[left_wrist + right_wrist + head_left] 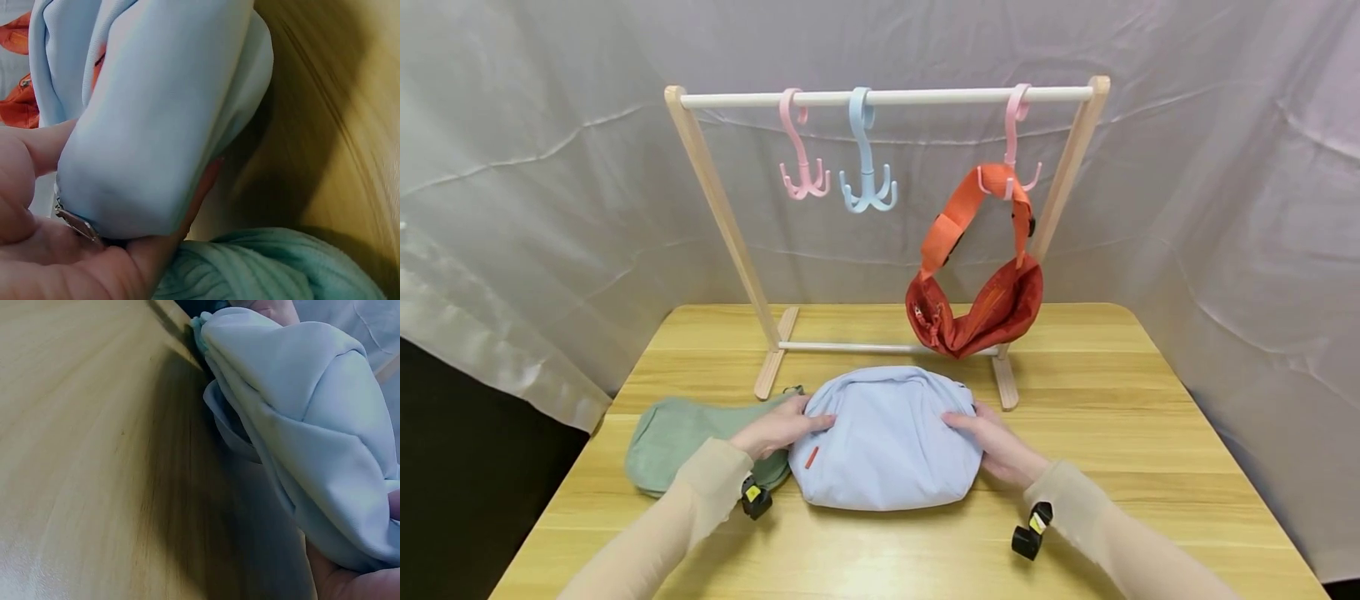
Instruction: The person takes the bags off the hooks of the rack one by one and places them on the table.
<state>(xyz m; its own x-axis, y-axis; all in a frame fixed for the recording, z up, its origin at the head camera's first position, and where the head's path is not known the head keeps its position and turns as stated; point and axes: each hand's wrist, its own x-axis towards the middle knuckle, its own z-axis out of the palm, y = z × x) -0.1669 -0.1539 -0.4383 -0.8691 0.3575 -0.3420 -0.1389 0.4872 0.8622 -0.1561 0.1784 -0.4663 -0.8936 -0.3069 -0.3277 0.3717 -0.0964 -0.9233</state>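
A pale blue pouch-like bag (887, 450) with a small red tag is between both hands at the front middle of the table. My left hand (781, 427) grips its left end, thumb on the front face and fingers behind; a metal zipper pull (78, 224) shows by the palm in the left wrist view. At the opposite end, my right hand (1000, 448) pinches the fabric, thumb in front. The wrist views show the bag's shadow on the wood below it. A green bag (673, 442) lies on the table beneath my left wrist, partly covered by it.
Behind stands a wooden rack with a white bar (940, 97). A pink hook (805, 175) and a blue hook (868, 187) hang bare on its left half. From another pink hook (1012, 133) at right hangs a red bag (981, 321) by its orange strap.
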